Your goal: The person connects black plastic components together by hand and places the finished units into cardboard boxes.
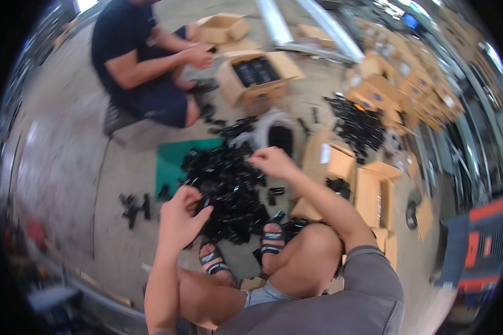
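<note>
A heap of glossy black plastic parts (229, 195) lies on the floor before me, partly over a green mat (170, 159). At the heap's left edge is my left hand (179, 218), fingers curled and thumb held apart. Black shows in the gap between thumb and fingers; it looks like the heap behind. My right hand (275, 162) hovers over the heap's far right side with its fingertips closed together. Whatever they may pinch is too small or blurred to make out.
Across from me a seated person (131, 61) handles a small dark thing beside an open carton (251, 92) of black parts. More black parts (356, 125) and cardboard boxes (408, 84) lie to the right. A grey-and-orange chair (478, 245) stands at far right. Loose black pieces (133, 209) lie left.
</note>
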{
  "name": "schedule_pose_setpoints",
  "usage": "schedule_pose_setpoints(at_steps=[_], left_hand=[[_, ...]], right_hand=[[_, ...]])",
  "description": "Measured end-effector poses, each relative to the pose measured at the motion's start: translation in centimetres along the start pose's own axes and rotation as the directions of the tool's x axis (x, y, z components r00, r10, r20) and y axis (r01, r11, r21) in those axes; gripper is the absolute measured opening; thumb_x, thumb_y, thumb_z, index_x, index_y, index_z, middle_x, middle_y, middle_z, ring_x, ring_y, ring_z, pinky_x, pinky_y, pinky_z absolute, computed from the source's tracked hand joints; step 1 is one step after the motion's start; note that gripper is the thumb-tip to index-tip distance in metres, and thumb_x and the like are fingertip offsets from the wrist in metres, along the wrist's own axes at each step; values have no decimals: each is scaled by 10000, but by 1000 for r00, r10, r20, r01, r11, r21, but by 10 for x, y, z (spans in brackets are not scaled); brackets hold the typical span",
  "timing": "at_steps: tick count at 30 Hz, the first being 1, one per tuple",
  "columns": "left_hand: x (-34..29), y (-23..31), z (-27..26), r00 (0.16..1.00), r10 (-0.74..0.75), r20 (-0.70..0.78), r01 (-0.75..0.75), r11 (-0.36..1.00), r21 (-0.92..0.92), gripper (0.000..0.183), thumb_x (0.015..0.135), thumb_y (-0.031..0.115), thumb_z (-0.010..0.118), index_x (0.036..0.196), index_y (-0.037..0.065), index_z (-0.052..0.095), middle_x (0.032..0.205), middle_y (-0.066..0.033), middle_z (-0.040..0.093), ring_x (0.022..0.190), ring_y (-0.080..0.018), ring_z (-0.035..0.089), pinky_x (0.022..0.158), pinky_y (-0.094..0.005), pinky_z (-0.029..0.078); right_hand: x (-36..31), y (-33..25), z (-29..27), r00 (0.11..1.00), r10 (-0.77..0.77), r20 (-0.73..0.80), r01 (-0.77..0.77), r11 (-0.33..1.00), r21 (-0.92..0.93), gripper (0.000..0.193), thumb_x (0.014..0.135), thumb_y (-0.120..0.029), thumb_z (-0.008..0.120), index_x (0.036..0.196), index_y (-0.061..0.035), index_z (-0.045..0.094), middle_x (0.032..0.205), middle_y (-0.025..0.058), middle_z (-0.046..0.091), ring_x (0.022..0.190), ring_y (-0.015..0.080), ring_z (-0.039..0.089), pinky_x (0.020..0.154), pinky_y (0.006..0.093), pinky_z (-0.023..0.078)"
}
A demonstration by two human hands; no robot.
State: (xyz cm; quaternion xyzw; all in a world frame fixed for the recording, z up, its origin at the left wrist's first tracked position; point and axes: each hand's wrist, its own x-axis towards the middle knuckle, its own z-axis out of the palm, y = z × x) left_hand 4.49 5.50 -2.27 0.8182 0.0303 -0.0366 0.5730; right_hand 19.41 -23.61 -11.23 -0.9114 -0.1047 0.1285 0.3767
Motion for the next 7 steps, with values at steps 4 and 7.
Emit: schedule_pose_setpoints(at_steps=[4, 7], left_hand=[[3, 12, -20, 998, 7, -61, 2, 990, 143, 312, 783, 7, 788, 988, -2, 552, 853, -75, 727, 796, -75, 666, 725, -254, 546], [-3, 6, -25, 992, 16, -128, 14, 973, 228, 330, 777, 57, 808, 991, 10, 561, 861, -67, 742, 789, -127, 694, 744, -286, 556]], right_hand=[[71, 73, 26, 980, 197, -32, -199, 959, -202, 296, 869, -303, 668, 1005, -58, 763, 985, 195, 738, 970, 341, 717, 870, 417, 555], [117, 88, 56, 987, 155, 44, -122, 894, -432, 321, 862, -331, 700, 1062, -94, 782, 1029, 196, 740, 1006, 316, 725, 940, 432, 551]])
